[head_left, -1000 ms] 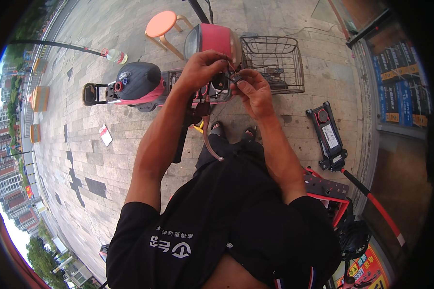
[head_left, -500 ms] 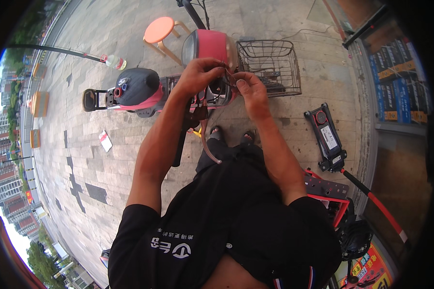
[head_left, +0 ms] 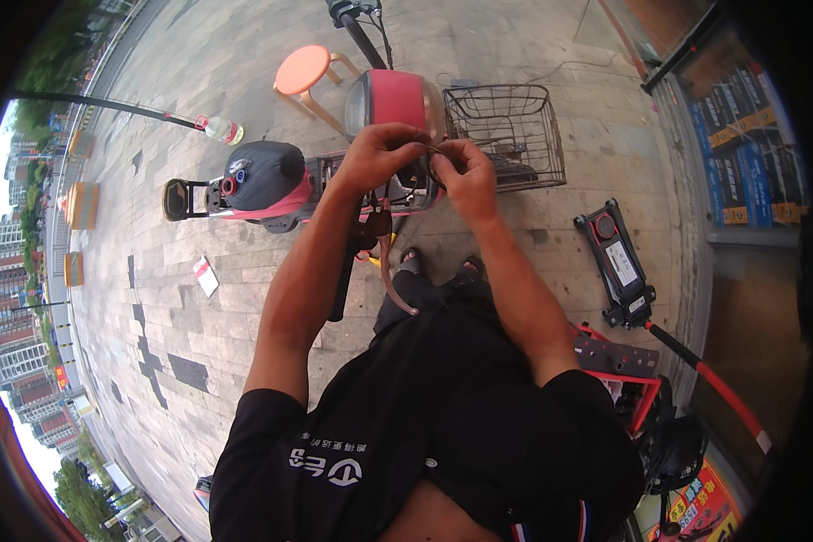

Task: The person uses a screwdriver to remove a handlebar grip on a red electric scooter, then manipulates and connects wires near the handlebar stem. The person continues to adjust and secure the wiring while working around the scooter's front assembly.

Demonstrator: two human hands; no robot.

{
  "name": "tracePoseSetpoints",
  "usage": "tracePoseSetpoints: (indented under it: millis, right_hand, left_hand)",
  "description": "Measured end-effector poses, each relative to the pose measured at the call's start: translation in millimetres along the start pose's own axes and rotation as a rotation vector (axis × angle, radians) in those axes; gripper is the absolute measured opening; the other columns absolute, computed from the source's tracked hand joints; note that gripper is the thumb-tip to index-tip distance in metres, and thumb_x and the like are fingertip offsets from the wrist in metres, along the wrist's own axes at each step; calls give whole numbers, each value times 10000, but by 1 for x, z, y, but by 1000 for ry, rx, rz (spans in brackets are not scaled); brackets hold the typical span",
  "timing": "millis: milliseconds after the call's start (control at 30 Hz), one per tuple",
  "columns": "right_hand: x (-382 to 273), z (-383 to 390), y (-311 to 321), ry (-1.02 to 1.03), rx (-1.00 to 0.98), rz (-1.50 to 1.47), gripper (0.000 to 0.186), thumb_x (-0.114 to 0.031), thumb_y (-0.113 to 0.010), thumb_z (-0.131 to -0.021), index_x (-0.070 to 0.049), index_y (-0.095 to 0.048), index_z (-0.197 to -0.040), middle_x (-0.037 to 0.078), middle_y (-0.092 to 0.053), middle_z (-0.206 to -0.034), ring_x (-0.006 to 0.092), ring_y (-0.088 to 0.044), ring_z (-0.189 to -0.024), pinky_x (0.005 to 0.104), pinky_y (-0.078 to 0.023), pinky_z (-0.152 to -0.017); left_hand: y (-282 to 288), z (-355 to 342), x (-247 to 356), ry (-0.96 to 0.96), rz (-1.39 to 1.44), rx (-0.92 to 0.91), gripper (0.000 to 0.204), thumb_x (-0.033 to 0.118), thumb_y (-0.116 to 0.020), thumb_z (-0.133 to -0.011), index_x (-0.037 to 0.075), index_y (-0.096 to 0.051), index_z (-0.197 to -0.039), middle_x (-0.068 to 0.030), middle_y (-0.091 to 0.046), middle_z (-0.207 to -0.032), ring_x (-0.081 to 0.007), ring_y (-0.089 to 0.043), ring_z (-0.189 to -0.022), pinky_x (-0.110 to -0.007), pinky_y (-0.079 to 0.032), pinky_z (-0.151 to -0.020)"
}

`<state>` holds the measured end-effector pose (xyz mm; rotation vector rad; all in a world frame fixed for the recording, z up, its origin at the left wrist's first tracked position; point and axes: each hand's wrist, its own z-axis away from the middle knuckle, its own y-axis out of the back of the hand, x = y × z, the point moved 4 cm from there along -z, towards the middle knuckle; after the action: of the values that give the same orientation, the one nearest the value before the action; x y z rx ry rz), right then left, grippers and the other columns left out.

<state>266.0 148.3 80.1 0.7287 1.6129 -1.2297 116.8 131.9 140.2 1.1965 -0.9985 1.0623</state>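
Both my hands meet over the front of a pink electric scooter (head_left: pixel 291 204). My left hand (head_left: pixel 379 159) is closed in a pinch on a thin dark wire (head_left: pixel 432 147). Close beside it, my right hand (head_left: pixel 465 179) pinches the same wire or one joined to it; the fingers hide which. More dark wires hang just below the fingertips. Under my left forearm, the scooter's brake lever (head_left: pixel 394 285) points back toward me. Beyond my right hand sits the wire basket (head_left: pixel 553 135). The grey seat (head_left: pixel 266 172) lies off to the left.
An orange round stool (head_left: pixel 303 70) stands beyond the scooter, and a plastic bottle (head_left: pixel 221 130) is at the far left. On my right are a floor jack (head_left: pixel 616 262) with a red handle and a red toolbox (head_left: pixel 646 397). A white packet (head_left: pixel 206 276) lies on the paving.
My hands have drawn closer together, and my right fingers have closed in around the wire. The whole view has shifted slightly, so the scooter sits lower in the picture.
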Motion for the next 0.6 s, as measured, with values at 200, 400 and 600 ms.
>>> tracePoseSetpoints:
  millis: [200,400,600]
  right_hand:
    - [0,3,1,-24,27,42,81,-31,-638,-843,-19,-612,-919,-2,-635,-800,43,-571,-714,202,-470,-639]
    - [1,5,-2,-34,27,85,101,-41,-641,-852,-18,-605,-943,-4,-630,-808,43,-567,-713,198,-464,-637]
    - [-3,2,-6,-68,-60,-37,147,-68,-617,-897,-4,-593,-1027,5,-625,-836,48,-544,-711,187,-442,-630]
  left_hand:
    - [0,3,9,-36,26,86,174,74,-680,-807,-35,-647,-939,-60,-672,-844,-92,-620,-785,-240,-503,-702]
    - [3,1,-1,13,-58,81,148,91,-691,-797,-18,-658,-891,-42,-669,-799,-79,-611,-724,-225,-491,-653]
    - [0,-3,-7,-101,-170,-9,109,94,-652,-844,5,-628,-903,-3,-627,-786,-61,-565,-734,-226,-472,-658]
